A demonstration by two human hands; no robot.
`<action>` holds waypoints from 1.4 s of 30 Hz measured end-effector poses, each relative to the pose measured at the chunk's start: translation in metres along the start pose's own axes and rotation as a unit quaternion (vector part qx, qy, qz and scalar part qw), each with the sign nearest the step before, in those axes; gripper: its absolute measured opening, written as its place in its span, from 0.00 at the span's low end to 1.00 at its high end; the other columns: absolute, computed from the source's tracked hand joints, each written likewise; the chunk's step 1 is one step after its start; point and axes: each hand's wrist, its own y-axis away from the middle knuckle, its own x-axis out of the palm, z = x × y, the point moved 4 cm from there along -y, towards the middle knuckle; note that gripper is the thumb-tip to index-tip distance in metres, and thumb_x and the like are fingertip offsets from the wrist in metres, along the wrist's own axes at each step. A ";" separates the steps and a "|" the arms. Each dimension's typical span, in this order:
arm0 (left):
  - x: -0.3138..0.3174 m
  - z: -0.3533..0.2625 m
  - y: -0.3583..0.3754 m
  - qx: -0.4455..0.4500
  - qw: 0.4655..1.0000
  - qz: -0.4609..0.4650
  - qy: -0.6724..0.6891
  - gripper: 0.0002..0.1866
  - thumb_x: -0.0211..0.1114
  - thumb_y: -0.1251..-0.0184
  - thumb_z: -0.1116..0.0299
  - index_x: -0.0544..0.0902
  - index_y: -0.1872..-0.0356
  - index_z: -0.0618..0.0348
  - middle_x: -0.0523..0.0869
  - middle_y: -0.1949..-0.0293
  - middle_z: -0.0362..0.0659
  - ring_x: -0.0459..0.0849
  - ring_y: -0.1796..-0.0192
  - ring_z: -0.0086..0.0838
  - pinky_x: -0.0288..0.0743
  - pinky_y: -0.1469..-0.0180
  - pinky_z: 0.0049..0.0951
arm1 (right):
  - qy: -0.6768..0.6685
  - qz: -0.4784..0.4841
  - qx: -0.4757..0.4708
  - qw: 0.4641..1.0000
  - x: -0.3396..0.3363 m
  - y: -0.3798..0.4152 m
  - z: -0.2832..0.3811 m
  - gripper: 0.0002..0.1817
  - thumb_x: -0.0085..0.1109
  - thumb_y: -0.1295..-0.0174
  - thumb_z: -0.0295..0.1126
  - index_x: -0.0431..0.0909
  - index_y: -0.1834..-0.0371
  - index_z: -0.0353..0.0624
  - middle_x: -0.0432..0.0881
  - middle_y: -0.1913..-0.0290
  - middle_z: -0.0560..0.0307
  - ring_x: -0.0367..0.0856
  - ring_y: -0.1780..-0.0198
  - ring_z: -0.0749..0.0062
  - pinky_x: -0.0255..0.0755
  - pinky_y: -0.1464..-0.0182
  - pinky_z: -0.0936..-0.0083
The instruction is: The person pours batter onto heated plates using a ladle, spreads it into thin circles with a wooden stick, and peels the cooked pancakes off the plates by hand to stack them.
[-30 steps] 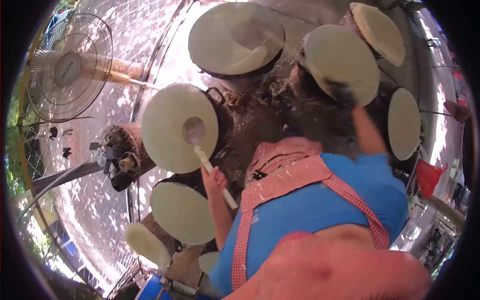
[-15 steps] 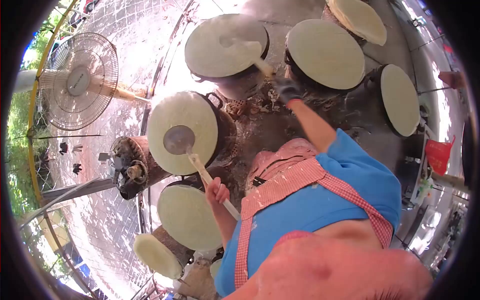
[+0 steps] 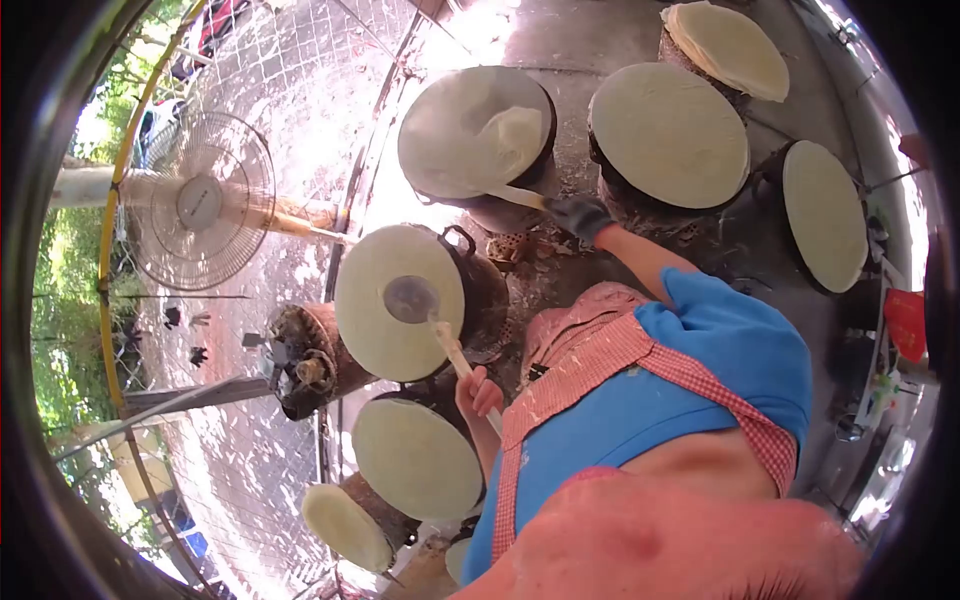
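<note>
My left hand (image 3: 480, 392), bare, is wrapped round the pale handle of a round-ended ladle (image 3: 412, 299). The ladle's disc rests on the pale layer covering a round griddle (image 3: 385, 345). In a dark glove, my right hand (image 3: 578, 218) grips the light handle of a flat tool (image 3: 518, 196), which reaches over the near edge of the upper griddle (image 3: 440, 135). A thicker, creamy patch (image 3: 517, 138) lies on that griddle, beyond the tool. Whether the tool touches the surface, I cannot tell.
More pale-covered griddles stand at the upper right (image 3: 668, 135), far right (image 3: 825, 215) and lower left (image 3: 418, 460). Stacks of thin round sheets lie at the top right (image 3: 728, 50) and bottom left (image 3: 347, 527). A fan (image 3: 200, 203) and a cylindrical stove (image 3: 312, 362) are at the left.
My right hand has drawn its tool back towards the upper griddle's near edge, and the creamy patch now shows. The view has shifted, so the scene sits lower and further right.
</note>
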 end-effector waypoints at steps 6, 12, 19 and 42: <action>-0.012 -0.005 -0.013 -0.087 0.994 -0.010 -0.062 0.14 0.43 0.36 0.62 0.61 0.81 0.53 0.59 0.94 0.33 0.56 0.94 0.18 0.52 0.90 0.17 | -0.078 -0.204 0.130 0.967 -0.002 -0.058 -0.095 0.15 0.42 0.43 0.44 0.74 0.56 0.57 0.74 0.80 0.46 0.76 0.77 0.60 0.68 0.75 0.62; -0.002 -0.007 -0.025 -0.052 0.952 -0.147 -0.263 0.13 0.42 0.35 0.60 0.67 0.75 0.54 0.54 0.93 0.29 0.52 0.94 0.15 0.50 0.89 0.16 | -0.041 -0.050 0.027 0.998 -0.002 0.010 -0.035 0.12 0.40 0.41 0.39 0.73 0.59 0.57 0.76 0.76 0.45 0.77 0.73 0.57 0.69 0.69 0.59; -0.004 -0.007 -0.058 -0.049 0.967 -0.249 -0.003 0.12 0.43 0.36 0.64 0.66 0.78 0.55 0.56 0.93 0.31 0.51 0.94 0.15 0.54 0.92 0.16 | -0.054 -0.178 0.151 0.971 -0.001 -0.084 -0.091 0.16 0.41 0.43 0.45 0.75 0.57 0.57 0.78 0.70 0.46 0.76 0.67 0.51 0.69 0.64 0.59; 0.001 -0.012 -0.019 -0.042 0.986 -0.159 0.016 0.13 0.44 0.36 0.67 0.62 0.81 0.56 0.58 0.88 0.33 0.56 0.91 0.16 0.54 0.90 0.15 | -0.206 -0.108 0.100 0.967 -0.018 -0.113 -0.066 0.20 0.42 0.42 0.46 0.77 0.59 0.44 0.79 0.59 0.54 0.76 0.57 0.61 0.70 0.58 0.70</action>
